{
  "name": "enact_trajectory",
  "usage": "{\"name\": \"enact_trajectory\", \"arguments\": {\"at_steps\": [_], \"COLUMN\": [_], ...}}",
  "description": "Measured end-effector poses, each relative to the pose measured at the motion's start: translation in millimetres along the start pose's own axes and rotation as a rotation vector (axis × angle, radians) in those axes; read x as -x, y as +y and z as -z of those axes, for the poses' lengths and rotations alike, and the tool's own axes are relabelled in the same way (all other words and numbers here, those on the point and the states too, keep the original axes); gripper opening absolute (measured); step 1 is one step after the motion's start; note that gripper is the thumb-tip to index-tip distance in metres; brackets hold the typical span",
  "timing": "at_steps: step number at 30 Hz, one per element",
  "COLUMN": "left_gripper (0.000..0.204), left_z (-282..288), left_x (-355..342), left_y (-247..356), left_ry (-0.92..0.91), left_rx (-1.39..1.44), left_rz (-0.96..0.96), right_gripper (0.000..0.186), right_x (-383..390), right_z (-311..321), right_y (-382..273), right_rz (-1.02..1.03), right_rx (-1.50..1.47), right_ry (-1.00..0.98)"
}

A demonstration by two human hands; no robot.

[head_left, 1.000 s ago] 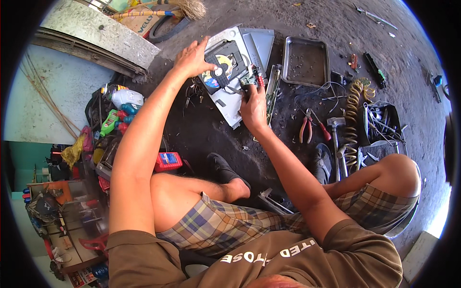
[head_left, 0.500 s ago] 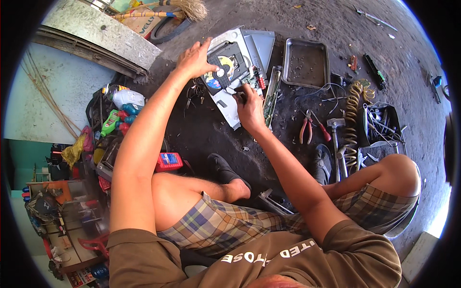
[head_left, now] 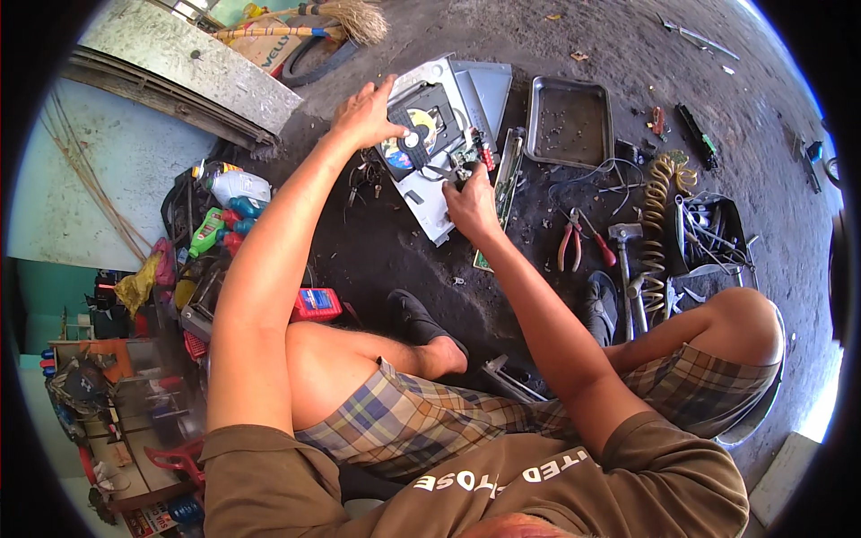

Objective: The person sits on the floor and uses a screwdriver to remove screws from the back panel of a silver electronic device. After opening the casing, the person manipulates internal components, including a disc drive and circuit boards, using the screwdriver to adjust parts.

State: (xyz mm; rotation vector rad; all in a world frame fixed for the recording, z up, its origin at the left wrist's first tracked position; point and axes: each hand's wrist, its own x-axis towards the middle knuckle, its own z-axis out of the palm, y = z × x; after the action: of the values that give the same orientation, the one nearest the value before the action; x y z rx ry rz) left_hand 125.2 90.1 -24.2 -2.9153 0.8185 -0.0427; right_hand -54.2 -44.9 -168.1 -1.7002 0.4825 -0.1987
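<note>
An opened disc player [head_left: 430, 208], with a silver metal chassis, lies tilted on the dark ground ahead of me. A black disc drive [head_left: 439, 100] sits in it, a yellow-and-blue disc [head_left: 421, 121] showing beneath its clamp. My left hand [head_left: 363, 118] grips the chassis at its far left side, thumb over the drive near the disc. At the right edge of the chassis my right hand [head_left: 473, 199] pinches a small green circuit board [head_left: 465, 156] with red connectors; its fingertips are partly hidden. A long narrow circuit board [head_left: 509, 170] lies just to the right.
A metal tray [head_left: 570, 121] holding small bits stands beyond, on the right. Nearer lie pliers [head_left: 569, 240], a red-handled screwdriver [head_left: 599, 244], a hammer [head_left: 626, 235], a coiled hose [head_left: 657, 211] and a box of wrenches [head_left: 713, 235]. Bottles [head_left: 235, 186] stand left; a red container [head_left: 316, 303] is near my leg.
My right hand has shifted slightly right, from the middle of the chassis to the small circuit board at its edge. The long board's near end has moved toward me. My left hand stays put.
</note>
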Motion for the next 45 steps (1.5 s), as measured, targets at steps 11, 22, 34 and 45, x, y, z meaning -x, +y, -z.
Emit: {"name": "enact_trajectory", "arguments": {"at_steps": [11,22,34,45], "left_gripper": [0.123,0.124,0.122,0.124], "left_z": [4.9,0.8,0.7,-1.8], "left_x": [0.1,1.6,0.0,-1.6], "left_y": [0.7,-0.4,-1.6,-3.3], "left_ry": [-0.03,-0.013,-0.002,0.02], "left_rx": [0.018,-0.006,0.025,0.016], "left_rz": [-0.006,-0.001,-0.01,-0.037], "right_gripper": [0.03,0.044,0.011,0.031], "right_x": [0.5,9.6,13.2,9.6], "right_z": [10.9,-7.5,-11.1,2.6], "right_y": [13.2,13.9,11.1,-5.3], "right_rz": [0.272,0.482,0.319,0.158], "right_rx": [0.298,0.072,-0.05,-0.162], "right_ry": [-0.014,0.182,0.111,0.085]}}
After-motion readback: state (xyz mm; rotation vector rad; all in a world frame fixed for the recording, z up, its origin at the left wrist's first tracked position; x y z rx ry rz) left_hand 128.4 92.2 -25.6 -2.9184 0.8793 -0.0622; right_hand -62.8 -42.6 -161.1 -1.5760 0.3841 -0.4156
